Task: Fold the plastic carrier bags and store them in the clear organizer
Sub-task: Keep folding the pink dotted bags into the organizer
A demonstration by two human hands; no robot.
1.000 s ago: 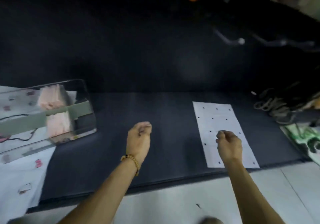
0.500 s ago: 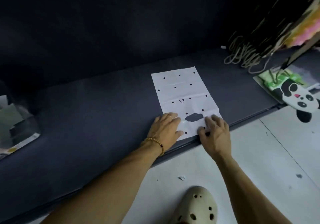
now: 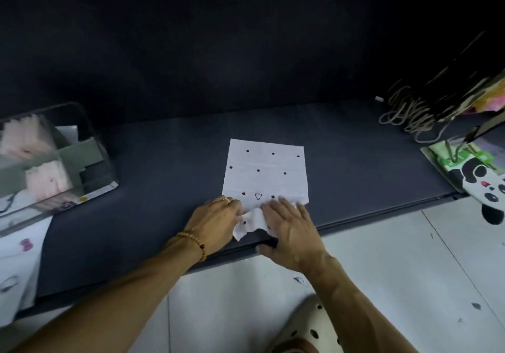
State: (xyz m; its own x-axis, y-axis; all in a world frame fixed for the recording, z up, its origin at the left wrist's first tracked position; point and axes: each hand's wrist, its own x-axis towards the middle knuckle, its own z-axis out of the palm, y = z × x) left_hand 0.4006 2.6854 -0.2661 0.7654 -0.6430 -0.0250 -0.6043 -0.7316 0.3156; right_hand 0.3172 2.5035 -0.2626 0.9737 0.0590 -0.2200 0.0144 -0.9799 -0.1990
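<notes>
Two hands on white dotted carrier bag (image 3: 265, 172), flat on dark mat (image 3: 355, 161) at centre. Left hand (image 3: 216, 223) pinches near edge, right hand (image 3: 291, 229) presses flat with straight fingers, likely starting fold. Clear organizer (image 3: 90, 145) at 9 o'clock, well apart, holds pink folded bags.

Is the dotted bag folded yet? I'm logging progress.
Partly: the dotted bag lies flat, its near end turned up under the left hand and right hand.

No words, brands or numbers could be read anywhere; the only sign was a small outlined triangle among dark dots on the white bag (image 3: 265, 172).
</notes>
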